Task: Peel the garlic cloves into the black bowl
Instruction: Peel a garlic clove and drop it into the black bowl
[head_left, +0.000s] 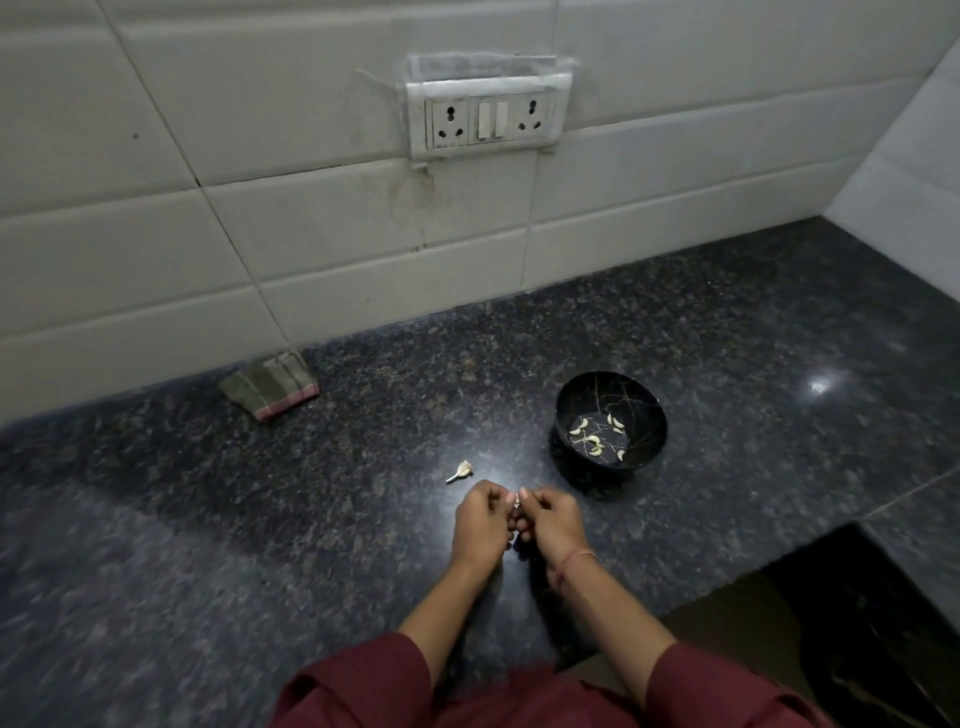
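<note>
your left hand (480, 519) and right hand (550, 522) both pinch one garlic clove (518, 500) between fingertips; it's light, firm, papery-skinned, likely slippery once bare; nip the skin at its tip; black bowl (611, 421) sits just beyond your right hand.

Polished speckled stone countertop (260, 519), glossy enough to throw back lamp glare, and behind it smooth white ceramic wall tiles (208, 234), smudged around the grimy plastic socket plate (488, 117) at twelve o'clock. At two o'clock a shiny black bowl (641, 410) with gold veining, at ten a matt woven cloth (270, 384), and dead centre the clove (518, 500) shows papery skin.
</note>
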